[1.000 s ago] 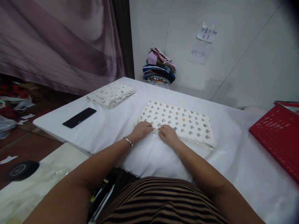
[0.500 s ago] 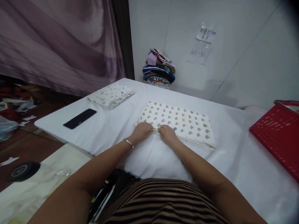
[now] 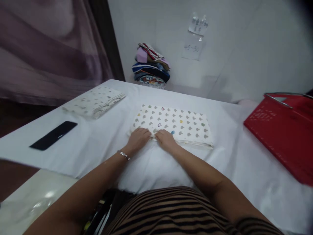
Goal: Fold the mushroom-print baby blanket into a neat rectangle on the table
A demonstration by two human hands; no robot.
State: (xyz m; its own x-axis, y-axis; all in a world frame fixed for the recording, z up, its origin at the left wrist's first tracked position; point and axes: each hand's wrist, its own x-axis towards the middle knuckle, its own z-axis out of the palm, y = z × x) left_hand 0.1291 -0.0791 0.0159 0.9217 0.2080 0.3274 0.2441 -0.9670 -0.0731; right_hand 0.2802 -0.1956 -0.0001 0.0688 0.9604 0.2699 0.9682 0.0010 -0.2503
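Observation:
A folded white cloth (image 3: pixel 176 122) printed with small grey mushroom shapes and a few coloured ones lies flat on the white-covered table (image 3: pixel 234 195). At its near edge, towards the left, my left hand (image 3: pixel 139 138) is closed on the layers, with a silver bracelet at the wrist. Close beside it, my right hand (image 3: pixel 166 139) grips the same edge, thumb side towards the left hand. The fingertips of both hands are partly hidden in the fold. Farther left lies a second folded patterned cloth (image 3: pixel 93 101), untouched.
A black phone-like slab (image 3: pixel 53 135) lies on the table's left part. At the right stands a red plastic basket (image 3: pixel 276 130) with a metal handle. Stacked folded fabrics (image 3: pixel 151 67) sit by the back wall, beneath paper notes (image 3: pixel 195 36). A purple curtain (image 3: pixel 44 52) hangs at left.
My view has turned to the right, so everything appears farther left and more of the red basket shows. Both hands keep their place on the cloth's near edge.

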